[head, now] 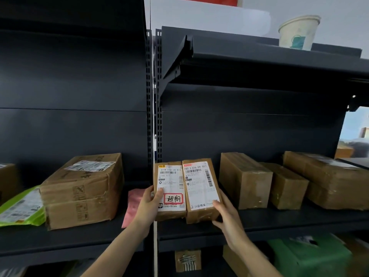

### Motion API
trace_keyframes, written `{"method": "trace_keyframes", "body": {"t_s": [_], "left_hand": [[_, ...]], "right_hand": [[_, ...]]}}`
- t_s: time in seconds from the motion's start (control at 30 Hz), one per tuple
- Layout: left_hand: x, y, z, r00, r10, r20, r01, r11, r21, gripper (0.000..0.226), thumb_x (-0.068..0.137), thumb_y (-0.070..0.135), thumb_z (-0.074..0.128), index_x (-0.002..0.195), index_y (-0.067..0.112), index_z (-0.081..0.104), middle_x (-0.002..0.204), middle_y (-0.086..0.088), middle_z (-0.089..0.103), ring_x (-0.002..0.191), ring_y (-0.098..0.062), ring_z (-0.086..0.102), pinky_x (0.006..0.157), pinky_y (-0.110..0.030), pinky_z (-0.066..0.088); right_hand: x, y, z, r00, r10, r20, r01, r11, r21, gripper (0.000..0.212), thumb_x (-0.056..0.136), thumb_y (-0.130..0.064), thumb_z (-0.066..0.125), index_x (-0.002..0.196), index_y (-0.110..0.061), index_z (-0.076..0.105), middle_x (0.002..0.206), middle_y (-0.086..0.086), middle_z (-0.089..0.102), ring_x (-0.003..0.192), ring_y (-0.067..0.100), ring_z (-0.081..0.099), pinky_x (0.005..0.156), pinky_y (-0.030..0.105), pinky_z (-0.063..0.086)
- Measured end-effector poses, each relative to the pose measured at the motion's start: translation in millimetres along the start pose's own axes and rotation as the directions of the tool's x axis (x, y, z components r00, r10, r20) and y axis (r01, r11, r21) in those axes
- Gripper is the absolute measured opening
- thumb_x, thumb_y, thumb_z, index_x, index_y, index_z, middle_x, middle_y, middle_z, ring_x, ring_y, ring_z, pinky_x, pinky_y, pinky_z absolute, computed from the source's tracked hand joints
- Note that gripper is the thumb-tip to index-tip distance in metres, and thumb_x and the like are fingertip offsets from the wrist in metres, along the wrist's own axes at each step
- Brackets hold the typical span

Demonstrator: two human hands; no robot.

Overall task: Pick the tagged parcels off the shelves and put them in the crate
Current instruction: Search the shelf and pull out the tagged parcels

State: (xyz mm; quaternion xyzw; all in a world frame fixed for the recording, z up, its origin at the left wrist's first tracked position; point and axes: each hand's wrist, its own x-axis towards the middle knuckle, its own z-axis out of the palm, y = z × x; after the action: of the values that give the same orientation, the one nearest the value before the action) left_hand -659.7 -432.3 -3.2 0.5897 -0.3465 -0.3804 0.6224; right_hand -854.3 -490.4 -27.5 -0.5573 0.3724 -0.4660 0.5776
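Two slim brown parcels stand side by side at the front of the dark shelf [279, 220]. The left parcel [169, 176] carries a white label with a red-framed tag near its bottom. The right parcel [201, 182] has a plain white label. My left hand [148, 206] grips the left side of the tagged parcel, thumb on its label. My right hand [226, 214] holds the right side of the other parcel, thumb on its front. No crate is in view.
A large taped carton [79, 192] and a green mailer bag [22, 208] lie on the left shelf, a pink bag [132, 204] beside them. Three brown boxes [245, 180] stand to the right. A paper cup [297, 33] sits on the top shelf. Boxes fill the shelf below.
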Motion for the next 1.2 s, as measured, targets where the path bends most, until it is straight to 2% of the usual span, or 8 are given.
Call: {"method": "trace_keyframes", "body": {"t_s": [0.17, 0.33, 0.7, 0.8, 0.9, 1.03, 1.1, 1.2], "left_hand": [[1.7, -0.3, 2.9, 0.998, -0.029, 0.055, 0.028, 1.0, 0.01, 0.052, 0.093, 0.032, 0.052, 0.139, 0.015, 0.037, 0.111, -0.01, 0.068, 0.096, -0.024, 0.069, 0.089, -0.042, 0.055], [8.6, 4.8, -0.2, 0.999, -0.031, 0.02, 0.03, 0.999, 0.045, 0.053, 0.093, 0.032, 0.053, 0.139, 0.015, 0.035, 0.11, -0.012, 0.067, 0.093, -0.026, 0.068, 0.085, -0.042, 0.055], [12.5, 6.3, -27.1, 0.998, 0.055, -0.037, -0.054, 0.998, 0.046, 0.047, 0.094, 0.027, 0.051, 0.136, 0.01, 0.039, 0.107, -0.011, 0.067, 0.091, -0.025, 0.067, 0.074, -0.036, 0.055], [11.3, 15.3, -22.6, 0.995, 0.099, -0.021, -0.098, 0.995, 0.022, 0.044, 0.094, 0.027, 0.051, 0.133, 0.011, 0.041, 0.104, -0.012, 0.067, 0.089, -0.026, 0.067, 0.067, -0.033, 0.053], [8.0, 24.0, -11.6, 0.991, 0.136, -0.012, -0.136, 0.991, -0.007, 0.04, 0.093, 0.027, 0.051, 0.13, 0.013, 0.044, 0.1, -0.013, 0.067, 0.088, -0.028, 0.067, 0.071, -0.037, 0.054], [0.9, 32.7, 5.8, 0.985, 0.173, -0.019, -0.174, 0.985, -0.015, 0.037, 0.093, 0.028, 0.051, 0.128, 0.017, 0.044, 0.101, -0.013, 0.067, 0.09, -0.03, 0.068, 0.081, -0.047, 0.055], [-0.7, 38.8, 16.8, 0.982, 0.185, -0.047, -0.186, 0.982, -0.019, 0.034, 0.093, 0.029, 0.051, 0.125, 0.02, 0.045, 0.1, -0.013, 0.068, 0.089, -0.032, 0.068, 0.081, -0.049, 0.055], [-6.9, 44.4, 42.8, 0.973, 0.213, -0.09, -0.215, 0.976, -0.02, 0.031, 0.093, 0.028, 0.051, 0.123, 0.021, 0.046, 0.099, -0.014, 0.068, 0.086, -0.032, 0.068, 0.072, -0.044, 0.056]], "right_hand": [[2.2, -5.5, 2.2, 0.997, -0.054, -0.058, 0.05, 0.996, -0.075, 0.042, 0.093, -0.03, 0.05, 0.133, -0.039, 0.039, 0.114, -0.014, 0.055, 0.098, 0.003, 0.05, 0.095, 0.032, 0.036], [16.3, -11.8, 5.9, 0.99, -0.119, -0.081, 0.086, 0.94, -0.33, 0.05, 0.095, -0.034, 0.047, 0.142, -0.029, 0.032, 0.137, -0.005, 0.048, 0.127, 0.017, 0.043, 0.101, 0.028, 0.033], [35.5, 0.3, 3.3, 0.976, -0.179, -0.125, 0.084, 0.835, -0.544, 0.051, 0.095, -0.025, 0.048, 0.143, -0.022, 0.031, 0.139, 0.007, 0.046, 0.128, 0.02, 0.043, 0.105, 0.03, 0.034], [34.6, -15.2, -8.7, 0.908, -0.391, -0.152, 0.174, 0.681, -0.712, 0.05, 0.093, -0.027, 0.051, 0.141, -0.019, 0.035, 0.138, 0.007, 0.044, 0.129, 0.02, 0.041, 0.105, 0.032, 0.036], [52.7, -45.0, -36.6, 0.76, -0.625, -0.18, 0.068, 0.352, -0.934, 0.052, 0.09, -0.036, 0.054, 0.137, -0.018, 0.041, 0.138, 0.014, 0.045, 0.129, 0.029, 0.039, 0.104, 0.041, 0.037], [86.3, -76.5, -81.0, 0.905, -0.325, -0.276, -0.22, 0.2, -0.955, 0.077, 0.081, -0.064, 0.048, 0.145, -0.029, 0.021, 0.154, 0.018, 0.013, 0.141, 0.038, 0.009, 0.112, 0.052, 0.015], [95.8, -79.4, -93.2, 0.951, -0.159, -0.263, -0.228, 0.208, -0.951, 0.08, 0.079, -0.068, 0.047, 0.144, -0.031, 0.02, 0.153, 0.016, 0.011, 0.139, 0.041, 0.012, 0.11, 0.051, 0.021], [97.5, -76.6, -105.8, 0.973, -0.164, -0.165, -0.129, 0.214, -0.968, 0.074, 0.079, -0.065, 0.048, 0.142, -0.032, 0.028, 0.148, 0.013, 0.024, 0.131, 0.04, 0.024, 0.102, 0.043, 0.035]]}}
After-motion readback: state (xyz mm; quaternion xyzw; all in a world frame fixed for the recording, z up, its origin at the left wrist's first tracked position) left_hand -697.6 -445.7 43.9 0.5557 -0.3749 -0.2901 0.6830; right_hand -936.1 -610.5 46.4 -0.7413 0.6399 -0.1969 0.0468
